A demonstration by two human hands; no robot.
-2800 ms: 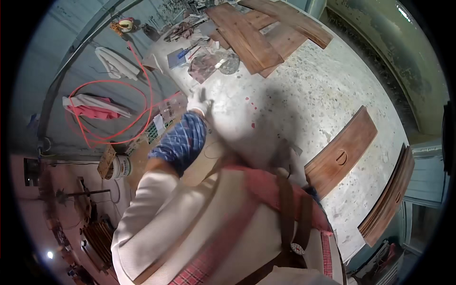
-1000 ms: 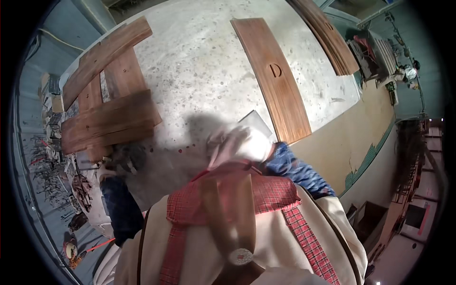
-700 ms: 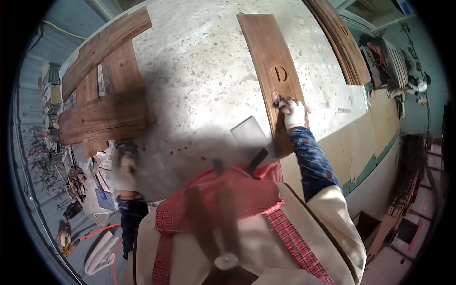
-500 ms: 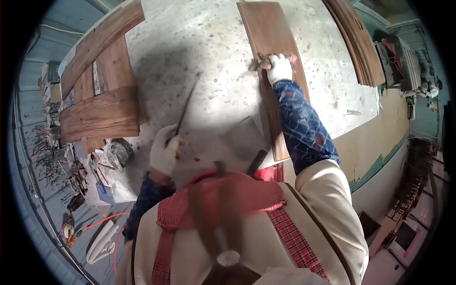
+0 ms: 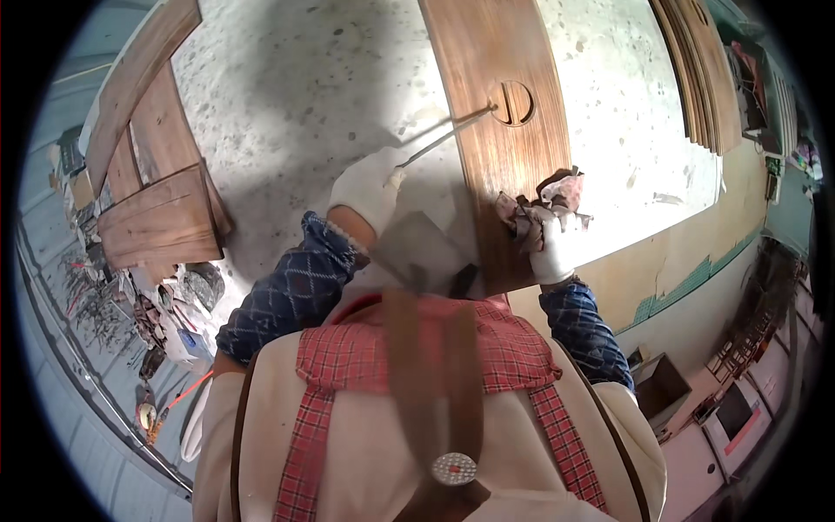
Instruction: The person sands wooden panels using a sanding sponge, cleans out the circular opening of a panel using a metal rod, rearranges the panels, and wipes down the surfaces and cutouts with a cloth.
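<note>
A long brown wooden board (image 5: pixel 513 165) lies lengthwise before me, with a round cut-out (image 5: pixel 519 103) crossed by a narrow bar. My left hand (image 5: pixel 370 187), in a white glove, is closed around a thin rod-like tool (image 5: pixel 444 137). The tool slants over the board's left edge, and its tip is at the left rim of the cut-out. My right hand (image 5: pixel 555 248), gloved in white too, grips a crumpled, stained rag (image 5: pixel 561 193) by the board's near right edge. The rag covers part of the board there, and the glove partly hides the rag.
Brown boards (image 5: pixel 161 222) lie crossed over one another at the left of the speckled pale table (image 5: pixel 261 113). A stack of boards (image 5: pixel 696 78) stands at the far right. Clutter (image 5: pixel 165 304) crowds the left table edge. An open box (image 5: pixel 663 387) sits low at the right.
The rag in my right hand has come down the board toward me, uncovering the cut-out. My left hand has moved up and right, bringing the tool's tip onto the board.
</note>
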